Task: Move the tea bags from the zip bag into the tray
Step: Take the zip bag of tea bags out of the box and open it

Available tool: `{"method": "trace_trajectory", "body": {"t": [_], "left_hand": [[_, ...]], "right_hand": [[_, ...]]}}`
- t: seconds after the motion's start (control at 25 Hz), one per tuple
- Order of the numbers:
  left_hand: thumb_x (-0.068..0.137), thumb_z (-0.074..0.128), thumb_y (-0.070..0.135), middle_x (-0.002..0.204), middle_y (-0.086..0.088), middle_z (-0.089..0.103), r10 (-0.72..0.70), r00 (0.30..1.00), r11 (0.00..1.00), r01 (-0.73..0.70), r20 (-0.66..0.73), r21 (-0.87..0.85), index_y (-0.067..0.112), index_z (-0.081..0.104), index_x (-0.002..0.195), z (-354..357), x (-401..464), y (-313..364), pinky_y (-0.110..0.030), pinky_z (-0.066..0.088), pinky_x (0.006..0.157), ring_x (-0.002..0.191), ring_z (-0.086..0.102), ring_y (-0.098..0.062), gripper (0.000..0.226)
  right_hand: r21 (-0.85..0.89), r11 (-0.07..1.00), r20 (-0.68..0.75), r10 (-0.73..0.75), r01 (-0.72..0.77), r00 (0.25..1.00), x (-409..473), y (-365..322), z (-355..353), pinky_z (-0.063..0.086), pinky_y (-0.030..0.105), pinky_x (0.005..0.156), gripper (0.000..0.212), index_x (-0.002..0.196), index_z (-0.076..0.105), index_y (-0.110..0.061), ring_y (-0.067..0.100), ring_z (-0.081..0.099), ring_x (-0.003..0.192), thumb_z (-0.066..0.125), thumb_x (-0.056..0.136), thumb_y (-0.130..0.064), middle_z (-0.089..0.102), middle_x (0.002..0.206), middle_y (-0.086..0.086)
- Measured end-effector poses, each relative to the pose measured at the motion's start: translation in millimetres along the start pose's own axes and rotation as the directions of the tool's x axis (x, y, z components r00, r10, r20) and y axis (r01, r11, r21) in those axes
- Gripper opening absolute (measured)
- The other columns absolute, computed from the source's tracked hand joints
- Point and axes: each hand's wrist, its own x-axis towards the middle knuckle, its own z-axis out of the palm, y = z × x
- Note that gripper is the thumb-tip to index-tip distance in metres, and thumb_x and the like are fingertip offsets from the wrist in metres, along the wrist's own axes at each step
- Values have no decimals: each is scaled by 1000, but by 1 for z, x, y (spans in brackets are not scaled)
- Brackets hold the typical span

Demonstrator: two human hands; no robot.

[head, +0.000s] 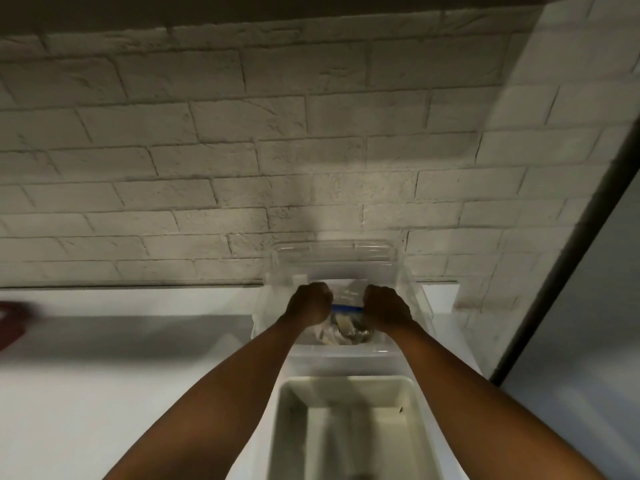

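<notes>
A clear zip bag [341,329] with a blue zip strip hangs between my two hands, above a clear plastic bin [408,296] at the back of the white counter. My left hand [309,304] grips the left end of the bag's top edge. At the right end, my right hand [387,311] grips it too. Pale tea bags [344,325] show through the bag below the zip. A white rectangular tray [412,403] lies nearer to me, below my forearms, and no tea bags are visible in it.
A white brick wall [242,150] rises behind the counter [104,393]. The bin's clear lid [332,252] leans back against the wall. A dark red object [10,323] lies at the far left edge. A grey panel with a dark edge [588,306] stands at the right.
</notes>
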Motion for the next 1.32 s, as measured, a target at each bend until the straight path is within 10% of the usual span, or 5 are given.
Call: {"method": "trace_trajectory", "body": {"t": [0.4, 0.68, 1.04, 1.32], "left_hand": [[86, 66, 55, 89, 9, 69, -65, 929, 906, -98, -363, -411, 25, 66, 106, -130, -85, -17, -22, 50, 65, 77, 64, -8, 37], [86, 72, 44, 83, 14, 65, 147, 869, 953, -253, -473, -168, 32, 67, 111, -182, -200, -109, -16, 45, 65, 71, 60, -2, 29], [89, 56, 63, 61, 8, 65, 57, 786, 998, -65, -616, 10, 32, 74, 92, -118, -327, -241, -27, 45, 48, 51, 54, -10, 35], [86, 75, 29, 78, 19, 69, -316, 895, 776, 52, -315, -629, 30, 74, 93, -19, -387, -271, -15, 47, 67, 69, 61, -5, 7]], "right_hand": [[61, 953, -589, -206, 297, 782, -58, -90, -69, 53, 34, 64, 27, 108, 61, -24, 28, 65, 77, 42, 98, -41, 57, 104, 3], [1, 824, -698, -406, 567, 590, -104, -182, -67, 32, 23, 52, 43, 73, 67, -17, 16, 49, 55, 51, 98, -48, 51, 76, -6], [-28, 758, -524, -567, 652, 636, -165, -280, 37, 33, 28, 51, 50, 56, 51, -19, 13, 41, 62, 51, 97, -46, 41, 57, -8], [78, 870, -322, -440, 486, 839, -211, -253, 148, 38, 34, 78, 31, 75, 66, -23, 23, 53, 90, 56, 94, -45, 62, 84, -5]]}}
